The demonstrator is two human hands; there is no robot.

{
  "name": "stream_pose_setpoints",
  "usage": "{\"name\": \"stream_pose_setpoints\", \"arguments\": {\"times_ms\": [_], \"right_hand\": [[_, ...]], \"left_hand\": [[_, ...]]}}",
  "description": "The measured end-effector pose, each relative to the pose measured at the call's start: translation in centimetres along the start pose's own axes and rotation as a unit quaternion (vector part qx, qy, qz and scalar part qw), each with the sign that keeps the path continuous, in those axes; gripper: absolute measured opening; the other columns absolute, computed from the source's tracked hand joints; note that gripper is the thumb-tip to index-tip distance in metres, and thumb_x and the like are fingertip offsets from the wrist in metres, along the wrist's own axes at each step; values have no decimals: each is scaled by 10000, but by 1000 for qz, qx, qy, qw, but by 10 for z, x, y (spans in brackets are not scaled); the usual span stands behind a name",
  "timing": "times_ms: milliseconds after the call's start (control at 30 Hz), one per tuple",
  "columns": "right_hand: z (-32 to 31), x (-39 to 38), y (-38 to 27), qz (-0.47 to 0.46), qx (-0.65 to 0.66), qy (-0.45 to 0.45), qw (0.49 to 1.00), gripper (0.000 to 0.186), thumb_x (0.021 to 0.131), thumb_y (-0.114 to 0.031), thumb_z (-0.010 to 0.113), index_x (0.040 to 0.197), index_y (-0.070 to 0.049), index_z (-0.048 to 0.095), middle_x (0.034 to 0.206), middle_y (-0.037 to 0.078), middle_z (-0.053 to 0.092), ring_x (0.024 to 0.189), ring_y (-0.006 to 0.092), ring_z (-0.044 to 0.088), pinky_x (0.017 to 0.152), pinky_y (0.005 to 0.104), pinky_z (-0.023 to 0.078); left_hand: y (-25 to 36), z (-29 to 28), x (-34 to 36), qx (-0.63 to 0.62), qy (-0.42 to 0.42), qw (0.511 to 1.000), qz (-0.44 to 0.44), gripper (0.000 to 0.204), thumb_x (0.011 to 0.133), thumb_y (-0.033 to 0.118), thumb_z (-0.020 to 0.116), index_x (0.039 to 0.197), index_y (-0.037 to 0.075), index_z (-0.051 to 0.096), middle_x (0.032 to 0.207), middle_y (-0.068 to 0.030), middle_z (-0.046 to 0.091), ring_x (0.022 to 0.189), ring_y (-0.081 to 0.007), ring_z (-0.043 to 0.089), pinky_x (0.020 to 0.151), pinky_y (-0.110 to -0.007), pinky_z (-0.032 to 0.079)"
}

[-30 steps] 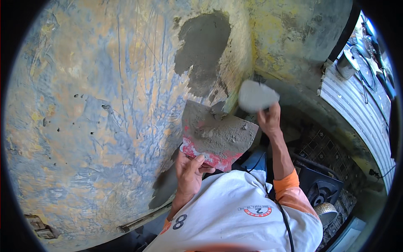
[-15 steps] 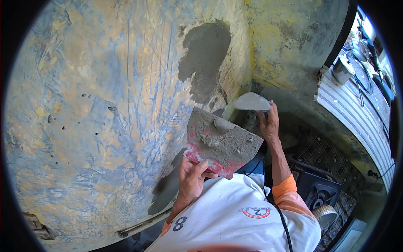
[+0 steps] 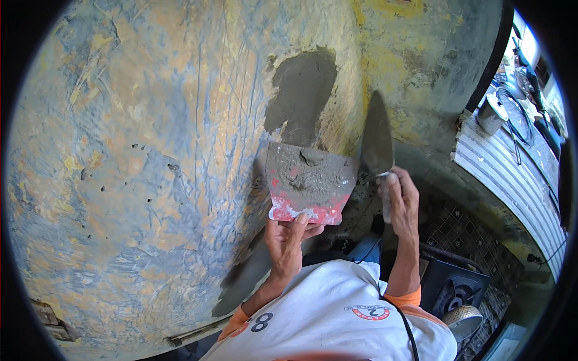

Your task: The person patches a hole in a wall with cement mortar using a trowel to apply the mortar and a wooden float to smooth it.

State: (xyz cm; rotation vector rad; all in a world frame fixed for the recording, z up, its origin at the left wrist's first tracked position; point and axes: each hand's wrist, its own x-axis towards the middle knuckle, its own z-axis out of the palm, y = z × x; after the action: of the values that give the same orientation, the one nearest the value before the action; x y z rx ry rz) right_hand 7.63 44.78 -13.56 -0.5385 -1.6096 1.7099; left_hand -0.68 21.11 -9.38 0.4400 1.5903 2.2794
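Observation:
My left hand (image 3: 287, 246) grips the lower edge of a red board (image 3: 311, 180), held close to the mottled wall (image 3: 144, 132) and smeared with lumpy grey mortar. My right hand (image 3: 402, 201) is closed round the handle of a pointed trowel (image 3: 377, 135), whose blade stands upward beside the board, near the corner where the walls meet. A dark grey mortar patch (image 3: 300, 96) covers the wall just above the board.
A corrugated white ledge (image 3: 487, 162) at the right carries a metal pot (image 3: 491, 115) and cables. Below it are a black gas stove (image 3: 445, 289), a round metal vessel (image 3: 460, 325) and dark patterned tiles (image 3: 457, 228). A brighter opening shows at the far right.
My right hand has turned the trowel from lying crosswise to pointing upward. The board in my left hand has tilted to a more level angle. The view has shifted, with the wall patch lower.

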Motion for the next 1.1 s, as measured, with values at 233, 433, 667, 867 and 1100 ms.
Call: {"name": "stream_pose_setpoints", "arguments": {"times_ms": [233,433,667,867,1100], "right_hand": [[7,-21,10,44,41,0,998,354,1146,-340,515,1176,-11,643,868,41,636,699,106,583,619,275,495],[30,-39,28,112,88,-55,988,319,1157,-327,490,1095,-40,615,852,36,628,683,113,581,610,287,500],[47,-48,33,112,152,-85,978,322,1165,-338,458,1123,-48,590,872,43,623,684,117,576,599,283,494],[39,-46,24,172,361,-102,911,332,1143,-341,464,1181,-31,574,880,80,612,669,143,575,579,281,490],[27,-41,20,209,504,-111,831,306,1132,-312,467,1194,-27,558,880,110,601,645,171,546,570,318,496]], "left_hand": [[-6,17,21,120,-15,987,107,354,1064,-4,574,1408,-17,496,1226,-172,696,958,-236,768,796,-371,698],[-22,30,34,270,-111,941,170,553,1060,6,588,1586,-20,419,1344,-191,644,1068,-273,739,853,-344,646],[-7,48,56,590,-129,722,338,700,958,-14,642,1618,140,469,1264,-159,654,1031,-366,733,773,-431,625],[6,55,57,702,-162,603,343,758,936,19,666,1638,196,444,1355,-140,648,1048,-348,740,787,-441,629],[-4,39,60,658,-160,684,271,722,964,1,627,1641,114,405,1373,-174,630,1043,-398,729,789,-444,630]]}}
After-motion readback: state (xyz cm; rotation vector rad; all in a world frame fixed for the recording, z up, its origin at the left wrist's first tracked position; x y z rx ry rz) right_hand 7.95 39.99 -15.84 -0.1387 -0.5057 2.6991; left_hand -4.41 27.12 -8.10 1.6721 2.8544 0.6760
